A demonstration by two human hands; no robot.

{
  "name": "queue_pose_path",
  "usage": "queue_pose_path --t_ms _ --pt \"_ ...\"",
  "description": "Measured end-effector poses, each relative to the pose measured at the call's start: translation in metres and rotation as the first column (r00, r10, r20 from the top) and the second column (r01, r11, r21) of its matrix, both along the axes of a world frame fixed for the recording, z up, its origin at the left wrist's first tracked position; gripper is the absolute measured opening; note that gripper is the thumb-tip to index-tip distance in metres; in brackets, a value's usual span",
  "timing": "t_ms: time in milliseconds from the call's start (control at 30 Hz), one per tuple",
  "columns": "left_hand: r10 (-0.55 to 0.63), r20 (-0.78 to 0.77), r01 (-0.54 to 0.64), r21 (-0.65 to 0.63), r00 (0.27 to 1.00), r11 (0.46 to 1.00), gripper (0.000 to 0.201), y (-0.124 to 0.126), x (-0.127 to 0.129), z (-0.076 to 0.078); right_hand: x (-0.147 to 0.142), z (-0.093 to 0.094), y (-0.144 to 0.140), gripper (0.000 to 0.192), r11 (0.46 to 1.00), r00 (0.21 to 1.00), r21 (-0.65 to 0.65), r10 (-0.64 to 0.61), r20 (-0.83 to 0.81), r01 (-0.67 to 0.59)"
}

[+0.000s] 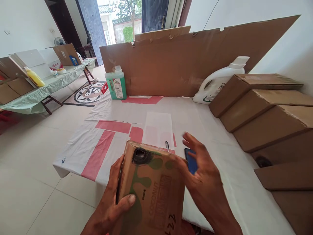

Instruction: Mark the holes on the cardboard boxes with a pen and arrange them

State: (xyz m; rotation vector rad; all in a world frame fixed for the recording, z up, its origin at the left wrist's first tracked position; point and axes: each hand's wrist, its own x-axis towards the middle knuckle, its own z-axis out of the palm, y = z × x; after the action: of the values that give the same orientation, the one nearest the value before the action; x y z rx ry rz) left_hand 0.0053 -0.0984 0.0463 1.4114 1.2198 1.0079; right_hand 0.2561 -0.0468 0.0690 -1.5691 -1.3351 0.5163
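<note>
A brown cardboard box (156,195) is tilted up in front of me, over the near edge of the table. Green shapes, the word COCONUT and handwritten black marks show on its face, and a black-rimmed hole (141,156) lies close to its upper left corner. My left hand (112,195) grips the box's left side, thumb on the front face. At the upper right corner, my right hand (199,173) is slightly blurred, its thumb at the box and its fingers spread in the air. A blue flat object (191,160) lies partly hidden behind that hand.
Beyond the box are a pen (167,146) and a white sheet (158,129) on the table cover (117,111). A green jug (116,84) and a white jug (220,80) stand before a cardboard panel (166,65). Several cardboard boxes (266,120) line the right side.
</note>
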Motion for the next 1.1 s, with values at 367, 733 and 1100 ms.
queue_pose_path --t_ms 367,733,1100 --pt "0.318 -0.208 -0.282 0.186 0.925 0.941 0.062 0.059 -0.013 0.008 -0.076 0.024 0.049 0.034 0.917 0.862 -0.244 0.384 0.332 -0.314" --pt "0.246 -0.264 -0.236 0.069 0.933 0.969 0.039 0.119 0.041 0.012 -0.059 0.008 0.068 0.025 0.911 0.924 -0.376 0.278 0.263 -0.167" --pt "0.214 -0.274 -0.253 -0.114 0.938 0.961 0.043 0.137 0.047 0.001 -0.051 -0.016 0.083 0.026 0.900 0.917 -0.366 0.331 0.223 -0.235"
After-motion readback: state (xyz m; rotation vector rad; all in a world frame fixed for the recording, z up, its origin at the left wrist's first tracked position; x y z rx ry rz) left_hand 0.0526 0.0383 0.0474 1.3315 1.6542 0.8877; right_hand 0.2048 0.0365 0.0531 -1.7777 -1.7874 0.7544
